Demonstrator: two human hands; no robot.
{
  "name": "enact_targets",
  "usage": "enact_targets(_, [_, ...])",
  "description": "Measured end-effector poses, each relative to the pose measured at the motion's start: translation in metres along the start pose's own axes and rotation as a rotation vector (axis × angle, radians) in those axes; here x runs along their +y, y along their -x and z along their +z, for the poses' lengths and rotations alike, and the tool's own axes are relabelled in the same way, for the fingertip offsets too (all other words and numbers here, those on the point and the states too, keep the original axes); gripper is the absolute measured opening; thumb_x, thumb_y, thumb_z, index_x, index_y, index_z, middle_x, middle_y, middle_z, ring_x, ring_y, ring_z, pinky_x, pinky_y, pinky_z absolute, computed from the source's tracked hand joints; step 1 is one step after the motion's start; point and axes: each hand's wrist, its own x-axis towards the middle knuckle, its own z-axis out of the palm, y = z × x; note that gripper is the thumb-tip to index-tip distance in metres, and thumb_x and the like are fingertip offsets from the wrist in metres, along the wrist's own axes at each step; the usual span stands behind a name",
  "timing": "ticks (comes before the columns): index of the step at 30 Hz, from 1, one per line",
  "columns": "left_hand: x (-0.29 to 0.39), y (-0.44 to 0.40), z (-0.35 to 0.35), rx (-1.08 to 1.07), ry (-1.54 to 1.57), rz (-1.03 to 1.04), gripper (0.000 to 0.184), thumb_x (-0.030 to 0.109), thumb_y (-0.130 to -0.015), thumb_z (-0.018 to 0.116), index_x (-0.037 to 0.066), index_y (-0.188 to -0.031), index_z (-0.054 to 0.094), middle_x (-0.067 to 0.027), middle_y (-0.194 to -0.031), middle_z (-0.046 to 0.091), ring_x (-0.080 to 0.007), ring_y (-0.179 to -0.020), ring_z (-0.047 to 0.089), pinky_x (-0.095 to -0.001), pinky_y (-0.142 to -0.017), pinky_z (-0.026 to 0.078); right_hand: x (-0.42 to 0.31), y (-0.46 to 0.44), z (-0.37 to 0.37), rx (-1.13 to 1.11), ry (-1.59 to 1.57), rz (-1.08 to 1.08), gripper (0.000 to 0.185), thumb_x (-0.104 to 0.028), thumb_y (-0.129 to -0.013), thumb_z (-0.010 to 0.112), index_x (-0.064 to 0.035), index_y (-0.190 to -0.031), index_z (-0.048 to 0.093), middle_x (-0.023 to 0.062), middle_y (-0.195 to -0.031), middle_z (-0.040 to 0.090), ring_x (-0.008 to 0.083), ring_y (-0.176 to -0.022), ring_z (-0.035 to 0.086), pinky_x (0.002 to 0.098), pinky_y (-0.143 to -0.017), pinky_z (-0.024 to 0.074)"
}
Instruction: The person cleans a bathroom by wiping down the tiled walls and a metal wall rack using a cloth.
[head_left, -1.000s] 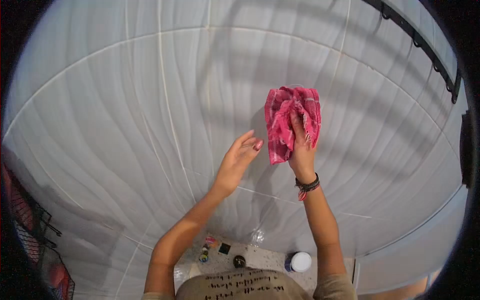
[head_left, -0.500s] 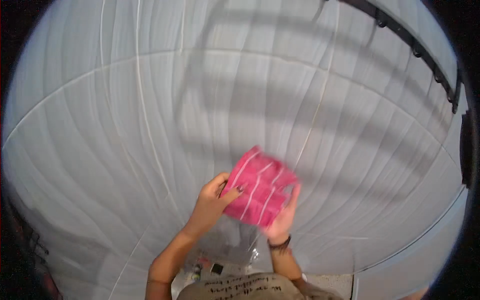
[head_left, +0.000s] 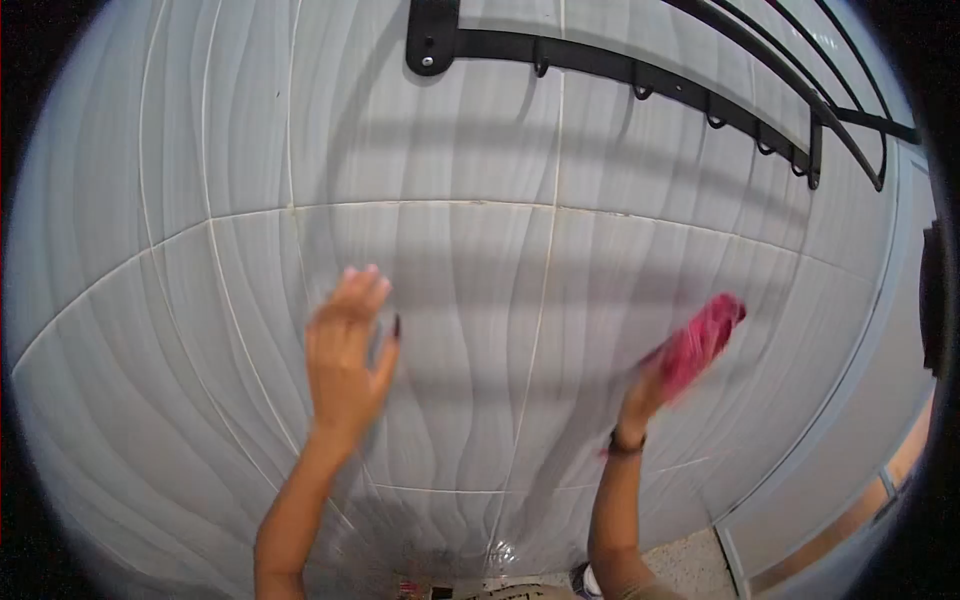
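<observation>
Wavy grey-white wall tiles (head_left: 450,330) fill most of the view. On the left, my left hand (head_left: 345,365) is raised in front of the tiles, its fingers apart and holding nothing. My right hand (head_left: 645,395), at the right, holds a pink cloth (head_left: 698,345) that is bunched and slightly blurred. The cloth covers most of my right fingers. A dark bracelet (head_left: 626,443) circles my right wrist. The two hands are well apart.
A black rack (head_left: 600,65) with several hooks is fixed to the wall at the top, its bars reaching out at the upper right. A pale door frame (head_left: 800,520) stands at the lower right. Speckled floor (head_left: 692,566) shows at the bottom.
My left hand has let go of the cloth and moved left and up. My right hand has carried the cloth to the right. The view has tilted up, showing more of the rack.
</observation>
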Motion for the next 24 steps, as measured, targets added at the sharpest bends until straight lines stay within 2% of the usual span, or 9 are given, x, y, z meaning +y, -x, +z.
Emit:
enact_targets(1, [-0.011, -0.005, 0.0, 0.015, -0.068, 0.023, 0.045, 0.011, -0.078, 0.055, 0.01, -0.122, 0.047, -0.007, -0.129, 0.044, -0.0239, -0.123, 0.037, -0.0389, -0.101, 0.025, 0.01, -0.032, 0.01, 0.064, 0.262, -0.352, 0.05, -0.035, -0.087, 0.043, -0.0045, -0.127, 0.041, 0.0186, -0.136, 0.032, 0.0394, -0.125, 0.025, 0.0475, -0.101, 0.0187])
enact_targets(3, [-0.029, -0.014, 0.002, 0.059, -0.202, 0.065, 0.044, 0.017, -0.082, 0.051, 0.009, -0.125, 0.044, -0.0062, -0.132, 0.041, -0.0236, -0.125, 0.034, -0.0393, -0.102, 0.024, 0.012, -0.085, 0.049, 0.12, 0.73, -0.282, 0.055, -0.03, -0.08, 0.055, -0.0051, -0.126, 0.041, 0.0199, -0.132, 0.036, 0.0399, -0.12, 0.032, 0.0479, -0.099, 0.0232])
enact_targets(5, [-0.036, -0.018, 0.005, 0.028, -0.125, 0.008, 0.044, 0.02, -0.085, 0.046, 0.01, -0.127, 0.042, -0.005, -0.133, 0.04, -0.0229, -0.126, 0.032, -0.0401, -0.104, 0.021, -0.017, -0.112, 0.101, 0.319, 0.339, -0.362, 0.042, -0.028, -0.077, 0.058, 0.0002, -0.108, 0.054, 0.0207, -0.12, 0.046, 0.0419, -0.112, 0.039, 0.052, -0.096, 0.0246])
enact_targets(7, [-0.04, -0.02, 0.007, 0.012, -0.085, -0.025, 0.044, 0.022, -0.086, 0.042, 0.01, -0.128, 0.041, -0.0042, -0.134, 0.039, -0.0224, -0.127, 0.03, -0.0407, -0.105, 0.02, -0.053, -0.08, 0.135, -0.094, 0.333, -0.371, 0.034, -0.028, -0.078, 0.056, 0.0037, -0.091, 0.059, 0.0254, -0.114, 0.049, 0.0447, -0.108, 0.04, 0.0536, -0.096, 0.0244])
enact_targets(11, [-0.046, -0.019, 0.014, 0.011, -0.088, -0.025, 0.044, 0.019, -0.086, 0.039, 0.011, -0.129, 0.041, -0.0029, -0.134, 0.039, -0.0214, -0.128, 0.03, -0.0415, -0.106, 0.016, -0.094, 0.02, 0.11, -0.689, -0.071, -0.984, 0.031, -0.026, -0.074, 0.061, -0.0042, -0.095, 0.059, 0.0171, -0.126, 0.044, 0.0383, -0.123, 0.031, 0.0477, -0.105, 0.0151])
enact_targets(17, [-0.055, -0.012, 0.01, 0.017, -0.102, -0.025, 0.043, 0.012, -0.082, 0.042, 0.012, -0.125, 0.047, -0.0034, -0.132, 0.042, -0.0217, -0.125, 0.034, -0.0429, -0.107, 0.015, -0.053, -0.088, 0.101, -0.153, 0.287, -0.62, 0.049, -0.035, -0.075, 0.058, -0.0022, -0.111, 0.054, 0.0177, -0.128, 0.042, 0.0368, -0.123, 0.032, 0.0454, -0.104, 0.0197])
enact_targets(19, [-0.053, -0.009, 0.019, 0.04, -0.091, -0.017, 0.044, 0.012, -0.082, 0.042, 0.012, -0.125, 0.047, -0.0028, -0.133, 0.041, -0.0213, -0.126, 0.034, -0.0434, -0.107, 0.014, -0.099, -0.093, 0.118, -0.641, 0.476, -0.246, 0.052, -0.034, -0.072, 0.059, -0.0003, -0.111, 0.052, 0.0199, -0.129, 0.04, 0.0377, -0.123, 0.03, 0.0465, -0.104, 0.0178])
enact_targets(21, [-0.053, -0.005, 0.024, 0.068, -0.12, -0.02, 0.044, 0.012, -0.082, 0.042, 0.012, -0.126, 0.046, -0.0021, -0.134, 0.04, -0.0209, -0.126, 0.033, -0.0438, -0.107, 0.013, -0.102, -0.043, 0.147, -0.363, 0.15, -0.78, 0.054, -0.033, -0.069, 0.062, -0.0021, -0.113, 0.052, 0.0195, -0.127, 0.042, 0.0375, -0.121, 0.032, 0.0462, -0.104, 0.0199])
enact_targets(24, [-0.053, 0.0, 0.023, 0.011, -0.129, -0.028, 0.044, 0.018, -0.086, 0.038, 0.014, -0.13, 0.042, -0.0013, -0.137, 0.036, -0.0204, -0.128, 0.03, -0.0433, -0.108, 0.01, -0.097, -0.013, 0.133, -0.464, 0.094, -1.006, 0.056, -0.032, -0.07, 0.063, -0.0043, -0.116, 0.049, 0.0179, -0.124, 0.044, 0.0368, -0.118, 0.035, 0.0443, -0.103, 0.0226])
